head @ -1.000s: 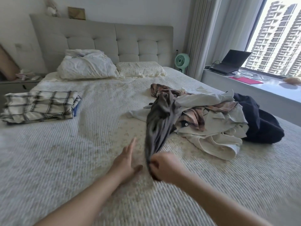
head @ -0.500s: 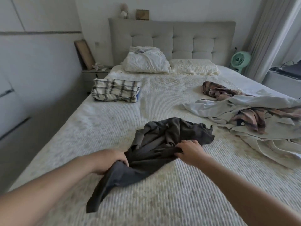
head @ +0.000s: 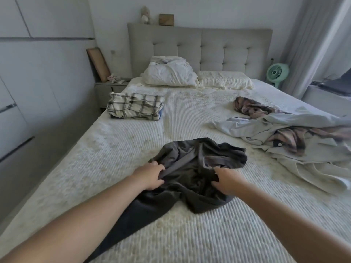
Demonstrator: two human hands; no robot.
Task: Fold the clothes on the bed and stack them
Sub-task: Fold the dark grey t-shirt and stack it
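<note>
**Dark garment bunched between both hands, not yet spread**

Head view: I see the dark grey garment lying crumpled on the bed, right in front of me at mid-bed. My left hand grips a fold at the garment's left edge, fingers curled into the cloth. My right hand sits on its right side with fingers bent into the fabric, and I judge it is grasping there too, though the fingertips are partly buried. The garment runs on a diagonal: one end trails toward me under my left forearm, the bulk heaps away to the upper right, so its long axis goes near-left to far-right. The trailing end is nearer my left hand, the heaped end nearer my right. I judge the next move is pulling the hands apart along that axis to flatten it.

The folded plaid stack sits well apart at far left. The unfolded pile lies to the right, near the garment but not touching.
</note>
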